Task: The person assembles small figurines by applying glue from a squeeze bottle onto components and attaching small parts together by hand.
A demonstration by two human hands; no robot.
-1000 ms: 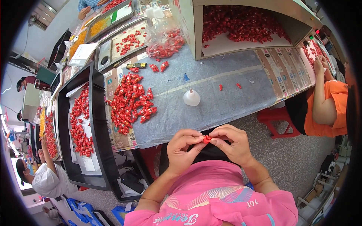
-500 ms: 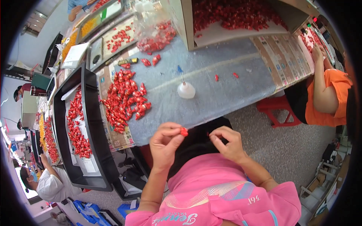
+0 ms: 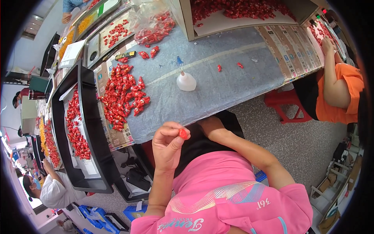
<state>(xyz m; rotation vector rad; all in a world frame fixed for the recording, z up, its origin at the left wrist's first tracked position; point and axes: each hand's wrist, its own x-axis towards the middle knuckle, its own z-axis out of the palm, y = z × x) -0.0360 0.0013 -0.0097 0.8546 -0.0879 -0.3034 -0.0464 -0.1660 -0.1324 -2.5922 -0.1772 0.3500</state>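
My left hand [image 3: 167, 142] is closed, pinching a small red plastic piece [image 3: 183, 133] between thumb and fingertips just in front of the table's near edge. My right hand [image 3: 212, 126] reaches down into my lap by that edge, against black cloth, and its fingers are hidden. To the left on the table lies a heap of small shiny red pieces [image 3: 120, 97]. A squat translucent white bottle [image 3: 186, 82] with a thin blue-topped tip stands on the grey-blue tabletop [image 3: 218, 87].
Two loose red pieces [image 3: 219, 68] lie right of the bottle. An open box [image 3: 191, 23] of red parts stands at the back, beside a clear bag [image 3: 156, 29]. Leftward is a black tray [image 3: 97, 156]. A co-worker in orange [image 3: 339, 95] sits right, near a red stool [image 3: 286, 105].
My right hand has moved from beside the left hand down and under the table edge. My left hand keeps the red piece, now turned with its round end facing up. The view has shifted slightly.
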